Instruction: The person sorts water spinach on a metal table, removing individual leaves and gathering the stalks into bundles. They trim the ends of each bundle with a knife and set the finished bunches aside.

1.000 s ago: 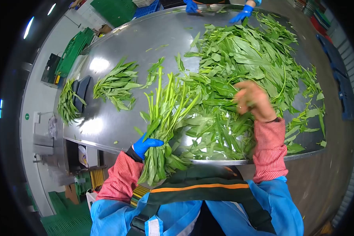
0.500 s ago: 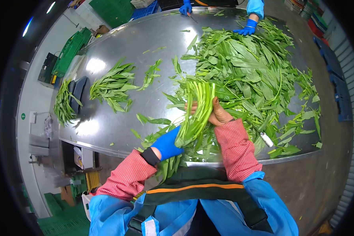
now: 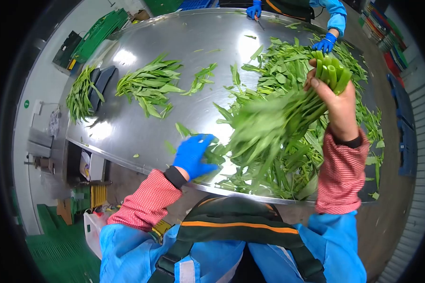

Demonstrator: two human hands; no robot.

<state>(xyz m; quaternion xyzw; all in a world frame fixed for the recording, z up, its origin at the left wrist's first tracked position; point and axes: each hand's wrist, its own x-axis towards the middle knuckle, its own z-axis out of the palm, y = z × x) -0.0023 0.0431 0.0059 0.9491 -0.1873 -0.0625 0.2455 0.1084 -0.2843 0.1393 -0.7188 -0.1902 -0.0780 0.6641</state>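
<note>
My right hand point(image 3: 337, 101), bare, is wrapped round the stems of a bunch of water spinach point(image 3: 274, 125). The thick cut stem ends point up and away, and the leaves hang toward the left, smeared by motion. My left hand point(image 3: 193, 155), in a blue glove, is spread with nothing in its grip. It hovers by the table's near edge, close to a few loose leaves point(image 3: 215, 153). Behind and below the bunch lies a large heap of water spinach point(image 3: 288, 66), partly covered by my right hand and the bunch.
Across the metal table point(image 3: 174, 42) a co-worker's gloved hand point(image 3: 325, 43) rests on the heap; their other hand point(image 3: 254, 9) holds a small knife. Smaller bunches point(image 3: 151, 82) lie at left, one point(image 3: 81, 96) against a dark tray point(image 3: 101, 85). Green crates point(image 3: 99, 35) stand beyond.
My right hand has lifted the bunch up and right, and its stem ends now face away. My left hand has let go of the bunch and moved slightly left. The view has shifted.
</note>
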